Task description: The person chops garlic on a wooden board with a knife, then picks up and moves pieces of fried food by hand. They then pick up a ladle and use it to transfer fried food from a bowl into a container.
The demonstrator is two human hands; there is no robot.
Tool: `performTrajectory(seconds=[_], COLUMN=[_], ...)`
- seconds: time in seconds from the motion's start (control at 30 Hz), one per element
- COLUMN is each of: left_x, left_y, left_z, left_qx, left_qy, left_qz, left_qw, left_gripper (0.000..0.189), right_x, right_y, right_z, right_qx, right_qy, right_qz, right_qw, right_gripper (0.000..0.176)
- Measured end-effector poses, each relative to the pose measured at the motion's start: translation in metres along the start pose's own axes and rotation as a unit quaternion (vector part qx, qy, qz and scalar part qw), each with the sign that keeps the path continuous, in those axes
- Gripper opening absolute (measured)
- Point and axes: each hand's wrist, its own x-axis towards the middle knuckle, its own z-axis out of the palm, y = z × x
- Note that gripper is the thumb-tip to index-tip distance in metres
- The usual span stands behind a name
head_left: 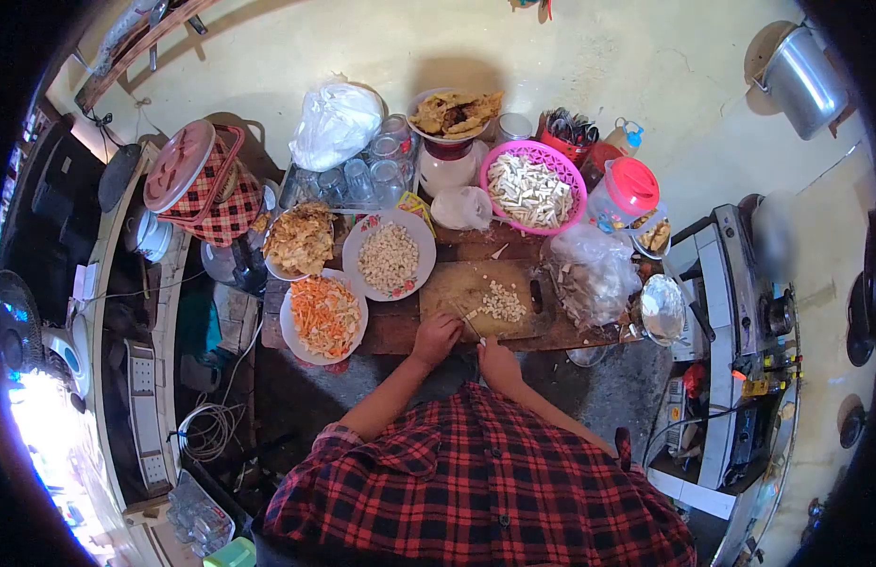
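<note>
My right hand [497, 363] is closed around the handle of a knife [471, 327], whose thin blade points up over the front of the wooden cutting board [442, 283]. Just left of the blade, my left hand [438, 335] rests with curled fingers at the board's front edge; whatever it pinches is too small to make out. Small pale diced pieces [502, 301] lie on the right half of the board. Behind my left hand, a floral plate [422, 236] holds similar white cubes. A pink basket [582, 194] full of white sticks stands beyond the board.
Left of the board are a plate of orange and white shreds [326, 318] and a bowl of fried food [299, 239]. Glasses [358, 177] and a white bag [336, 123] stand behind. A clear plastic bag [594, 274] and foil-covered bowl [662, 310] sit right, before a stove [740, 283].
</note>
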Motion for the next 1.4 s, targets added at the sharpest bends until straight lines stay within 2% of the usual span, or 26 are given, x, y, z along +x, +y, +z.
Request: performTrajectory(seconds=[0.3,0.7,0.87,0.97,1.1,1.17,1.3,1.4], left_x=[0.0,0.007,0.007,0.008,0.02,0.03,0.058,0.079], left_y=[-0.001,0.003,-0.001,-0.005,-0.004,-0.005,-0.002,-0.003], left_z=[0.0,-0.006,-0.002,0.0,0.001,0.007,0.02,0.027], left_qx=[-0.019,-0.002,-0.014,-0.027,0.004,-0.01,-0.053,-0.054], left_qy=[-0.002,0.001,0.001,-0.025,-0.058,-0.067,-0.051,-0.065], left_qz=[-0.014,0.014,0.005,0.001,-0.006,-0.013,0.004,0.055], left_qw=[1.0,1.0,1.0,0.999,0.998,0.998,0.997,0.995], left_gripper=[0.014,0.015,0.016,0.016,0.015,0.015,0.012,0.011], right_x=[-0.001,0.016,0.022,0.022,0.02,0.02,0.02,0.016], right_y=[0.002,0.011,0.008,0.014,0.021,0.026,0.041,0.057], right_z=[-0.001,0.011,0.011,0.005,-0.022,-0.036,-0.06,-0.063], right_qx=[-0.008,-0.022,-0.014,-0.005,0.021,0.075,0.1,0.134], right_qy=[-0.021,-0.038,-0.004,-0.008,0.014,0.044,0.066,0.076], right_qz=[0.006,-0.014,-0.041,-0.014,0.006,-0.023,-0.017,0.003], right_qw=[1.0,0.999,0.999,1.0,1.0,0.996,0.993,0.988], right_gripper=[0.03,0.027,0.025,0.025,0.026,0.027,0.026,0.024])
